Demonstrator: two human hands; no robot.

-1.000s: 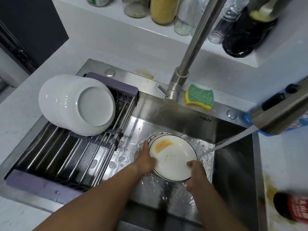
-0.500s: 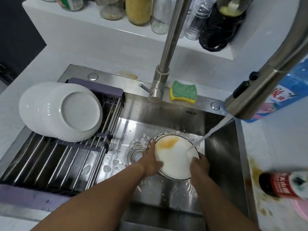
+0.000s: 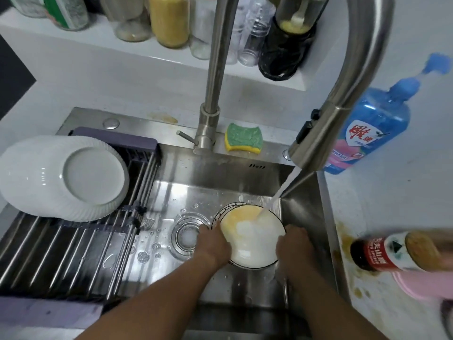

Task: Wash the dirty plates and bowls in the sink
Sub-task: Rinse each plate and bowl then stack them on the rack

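A white plate [image 3: 255, 239] with a dark rim and a yellow-orange smear sits low in the steel sink [image 3: 304, 217], on top of other dark-rimmed dishes [image 3: 220, 212]. My left hand [image 3: 213, 244] grips its left edge and my right hand [image 3: 291, 244] grips its right edge. Water from the pull-down faucet head [image 3: 316, 143] streams onto the plate's upper part and spreads the smear. White ribbed bowls [image 3: 73, 177] lie stacked upside down on the roll-up drying rack [image 3: 73, 253] at the left.
A green and yellow sponge [image 3: 244, 141] lies on the sink's back ledge. A blue dish soap bottle [image 3: 375, 128] stands on the right counter. A dark red-labelled bottle [image 3: 382, 251] lies near a pink dish [image 3: 414, 285]. Jars line the back shelf [image 3: 169, 20].
The water stream now hits the plate's face, and the orange smear has spread and thinned. Both hands keep their hold on the plate's edges. The camera has come closer and shifted.
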